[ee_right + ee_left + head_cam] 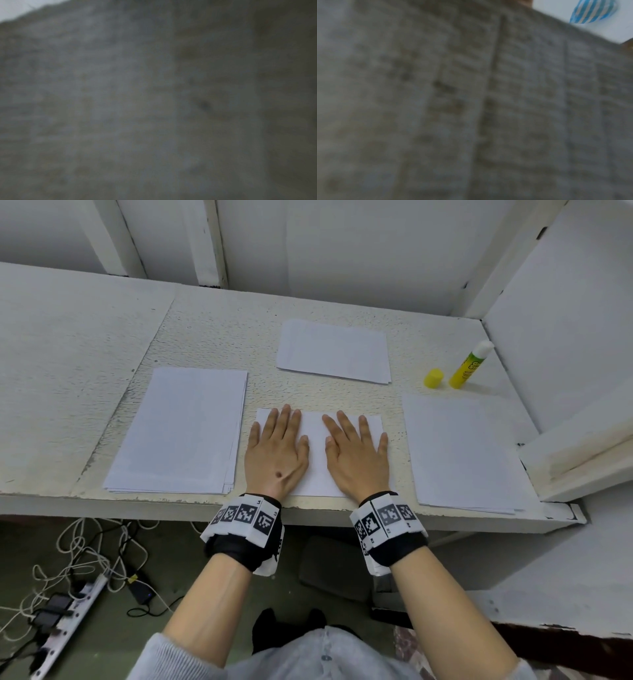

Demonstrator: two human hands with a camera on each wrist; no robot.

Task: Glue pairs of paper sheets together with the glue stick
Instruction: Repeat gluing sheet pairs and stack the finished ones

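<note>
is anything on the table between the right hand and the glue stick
Nothing visible does. The right hand lies flat on the middle sheet; the glue stick stands beyond it, with only its cap beside it.

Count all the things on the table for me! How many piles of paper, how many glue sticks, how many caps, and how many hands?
Paper piles or sheets: 4 (left, far, right, and the middle one under the hands)
Glue stick: 1
Yellow cap: 1
Hands: 2 (left hand, right hand)
Total: 8
</note>
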